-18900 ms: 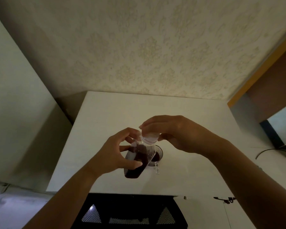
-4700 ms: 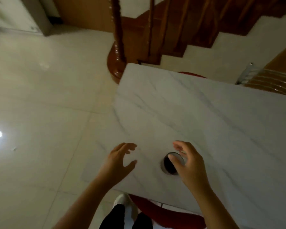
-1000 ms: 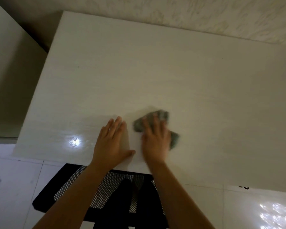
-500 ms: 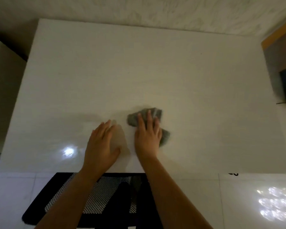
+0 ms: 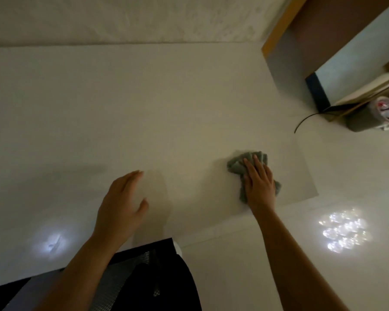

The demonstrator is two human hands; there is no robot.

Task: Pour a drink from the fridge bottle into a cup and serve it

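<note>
Fingers (image 5: 254, 167) of the right hand (image 5: 259, 184) lie flat and stretched, pressing down on a grey cloth (image 5: 238, 164) without closing around it. The left hand (image 5: 121, 205) is open too, its fingers together and holding nothing; I cannot tell if it touches the white surface (image 5: 144, 97) or hovers just above.

Nearest to the camera, a dark mesh chair (image 5: 126, 277) stands below the near edge of the surface. The cloth sits close to this edge, on the right part. It looks soft, light and limp, so I judge it will fold and drag easily; a flat palm on top suits wiping, and to lift it one should pinch the bunched middle. Its long axis runs from near to far, tilted a little to the left at the far end.

No bottle and no cup are visible, so the drink seems already taken away, and this looks like cleaning afterwards.

Farther right, a black cable (image 5: 305, 122) lies on the floor beside a shelf (image 5: 368, 90).
</note>
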